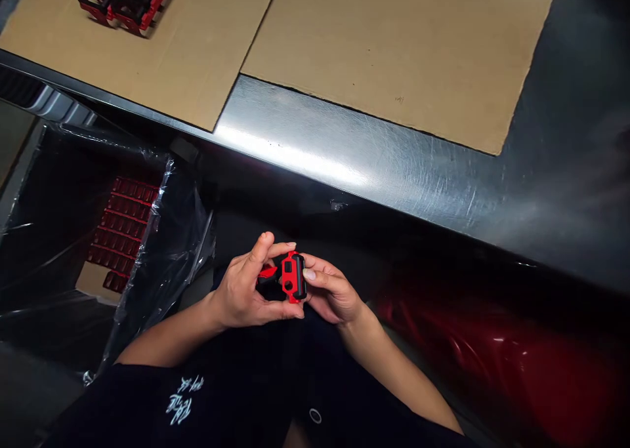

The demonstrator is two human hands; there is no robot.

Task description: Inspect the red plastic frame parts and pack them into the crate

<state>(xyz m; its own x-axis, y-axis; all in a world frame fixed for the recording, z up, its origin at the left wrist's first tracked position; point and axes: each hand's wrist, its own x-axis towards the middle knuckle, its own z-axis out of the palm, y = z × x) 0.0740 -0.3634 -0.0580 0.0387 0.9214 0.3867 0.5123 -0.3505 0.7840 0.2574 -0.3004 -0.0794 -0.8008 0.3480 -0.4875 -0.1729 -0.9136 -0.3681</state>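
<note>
Between my two hands, low in front of my body, is a red and black plastic part with a few holes in its red face. My left hand grips it from the left, thumb and fingers around its top and bottom edges. On the other side my right hand pinches its black edge, with the thumb on the near face. More red and black plastic shows inside my left palm; whether it belongs to the same part I cannot tell.
Cardboard sheets cover much of the metal table. Several red and black parts stand at its far left. Below left, a plastic-lined box holds rows of red parts. Red plastic sheeting lies at right.
</note>
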